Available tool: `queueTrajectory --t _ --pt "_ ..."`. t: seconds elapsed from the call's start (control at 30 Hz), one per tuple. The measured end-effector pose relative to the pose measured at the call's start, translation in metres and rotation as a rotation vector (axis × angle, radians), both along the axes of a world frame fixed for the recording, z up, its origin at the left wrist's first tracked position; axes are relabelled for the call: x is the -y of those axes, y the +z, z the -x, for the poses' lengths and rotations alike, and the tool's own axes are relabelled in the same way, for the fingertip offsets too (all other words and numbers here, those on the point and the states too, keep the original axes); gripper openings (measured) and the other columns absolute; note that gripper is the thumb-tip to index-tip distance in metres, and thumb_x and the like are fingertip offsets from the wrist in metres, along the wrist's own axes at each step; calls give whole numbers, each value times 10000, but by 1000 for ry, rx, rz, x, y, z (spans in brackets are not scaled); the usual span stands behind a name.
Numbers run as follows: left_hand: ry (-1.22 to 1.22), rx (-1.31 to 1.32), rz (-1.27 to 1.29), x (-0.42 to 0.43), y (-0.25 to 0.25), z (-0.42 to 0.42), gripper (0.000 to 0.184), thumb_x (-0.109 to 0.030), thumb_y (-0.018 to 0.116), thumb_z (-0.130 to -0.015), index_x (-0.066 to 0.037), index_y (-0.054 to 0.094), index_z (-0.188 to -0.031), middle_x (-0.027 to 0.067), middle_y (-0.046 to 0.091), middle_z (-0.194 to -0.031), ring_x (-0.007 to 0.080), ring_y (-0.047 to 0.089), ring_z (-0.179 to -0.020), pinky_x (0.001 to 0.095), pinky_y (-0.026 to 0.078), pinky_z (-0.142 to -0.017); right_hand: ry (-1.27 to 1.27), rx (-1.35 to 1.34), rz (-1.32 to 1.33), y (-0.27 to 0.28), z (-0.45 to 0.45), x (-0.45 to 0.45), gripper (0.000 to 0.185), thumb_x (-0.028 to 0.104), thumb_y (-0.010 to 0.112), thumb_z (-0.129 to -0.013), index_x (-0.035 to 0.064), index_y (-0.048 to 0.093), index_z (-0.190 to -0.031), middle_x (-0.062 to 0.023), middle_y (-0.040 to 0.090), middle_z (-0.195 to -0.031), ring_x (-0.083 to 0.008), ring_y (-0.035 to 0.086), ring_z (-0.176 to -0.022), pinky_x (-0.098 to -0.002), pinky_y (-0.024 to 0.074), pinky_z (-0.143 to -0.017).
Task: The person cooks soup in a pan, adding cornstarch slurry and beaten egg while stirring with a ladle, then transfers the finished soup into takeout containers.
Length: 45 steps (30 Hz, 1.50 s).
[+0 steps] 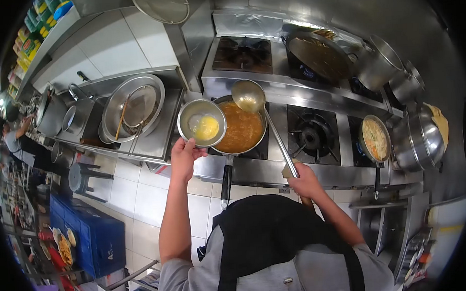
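Observation:
My left hand (185, 157) grips the rim of a small metal bowl (184, 128), which holds yellow egg and a clear liquid. The bowl is over the left edge of a frying pan (241, 129) filled with orange-brown sauce. My right hand (303, 181) is closed round the long handle of a ladle (248, 96), whose round bowl hangs over the pan's upper right edge. Something tan, partly hidden, shows beside my right hand. The pan's black handle (227, 185) points toward my body.
A bare burner (311, 137) lies right of the pan. Farther right are a pan of pale food (375, 138) and stacked metal bowls (418, 140). Behind stands a large wok (320, 56). A basin with a strainer (133, 108) sits left. A person (25, 141) stands far left.

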<state>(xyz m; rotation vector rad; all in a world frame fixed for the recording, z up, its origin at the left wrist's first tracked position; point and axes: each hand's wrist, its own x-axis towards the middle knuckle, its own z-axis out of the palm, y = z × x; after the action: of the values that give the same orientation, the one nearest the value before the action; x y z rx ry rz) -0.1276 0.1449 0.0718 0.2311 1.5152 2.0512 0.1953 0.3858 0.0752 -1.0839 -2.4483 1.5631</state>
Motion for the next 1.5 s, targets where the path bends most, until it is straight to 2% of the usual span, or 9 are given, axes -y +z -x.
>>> queueTrajectory --t 0.23,0.5,0.63,0.67,0.87,1.1,1.2,1.27,1.5 --pt "-81 -133 122 -31 20 5 172 -147 538 -1042 -10 538 -938 116 657 -857 187 686 -719 322 602 -655 -55 -39 219 30 -6 7 119 63 612 -795 36 530 -877 -34 513 -678 -145 539 -522 -346 463 -472" --pt "-103 -152 157 -85 -6 6 184 -150 545 -1033 -4 530 -922 118 637 -792 178 674 -611 297 586 -580 -67 -84 172 30 -16 5 131 71 617 -806 27 545 -907 -47 531 -688 -152 546 -519 -342 461 -475" --pt "-136 -195 234 -113 -11 10 154 -146 546 -1027 3 544 -986 127 644 -851 200 683 -676 306 593 -611 -115 -67 210 37 -19 5 132 73 615 -806 29 546 -909 -55 543 -694 -165 566 -524 -345 465 -477" --pt "-127 -192 198 -121 -11 11 176 -151 554 -1022 -9 518 -924 125 626 -832 205 675 -651 305 588 -592 -121 -73 208 40 -19 5 132 73 615 -806 29 546 -909 -55 543 -694 -165 566 -524 -345 465 -477" --pt "-86 -320 329 -147 -5 40 180 -140 561 -1016 -20 516 -891 104 587 -788 200 637 -553 300 561 -530 -143 -47 180 42 -19 4 142 84 619 -803 25 545 -909 -64 549 -689 -173 579 -525 -355 471 -475" --pt "-9 -272 293 -140 -6 85 186 -130 578 -1002 3 519 -885 88 559 -755 211 641 -553 294 534 -505 -126 -43 120 32 -13 -1 148 103 622 -796 19 533 -879 -66 534 -645 -178 566 -496 -361 477 -472" --pt "61 -328 281 -128 -6 99 261 -132 573 -1007 -10 480 -795 98 581 -713 202 665 -538 314 535 -490 -124 -60 157 35 -8 -2 148 101 617 -796 17 509 -852 -62 519 -633 -178 559 -485 -363 473 -463" --pt "71 -409 416 -115 5 100 193 -116 581 -993 13 522 -862 78 554 -744 196 635 -557 311 564 -527 -117 -60 181 36 -4 -2 150 99 615 -796 18 496 -836 -61 513 -632 -179 557 -481 -364 472 -458" --pt "76 -484 550 -65 10 83 247 -113 587 -989 1 484 -796 63 526 -719 178 638 -570 321 567 -530 -65 -83 154 32 5 -6 161 100 618 -797 14 483 -814 -72 516 -626 -189 568 -496 -372 476 -466"
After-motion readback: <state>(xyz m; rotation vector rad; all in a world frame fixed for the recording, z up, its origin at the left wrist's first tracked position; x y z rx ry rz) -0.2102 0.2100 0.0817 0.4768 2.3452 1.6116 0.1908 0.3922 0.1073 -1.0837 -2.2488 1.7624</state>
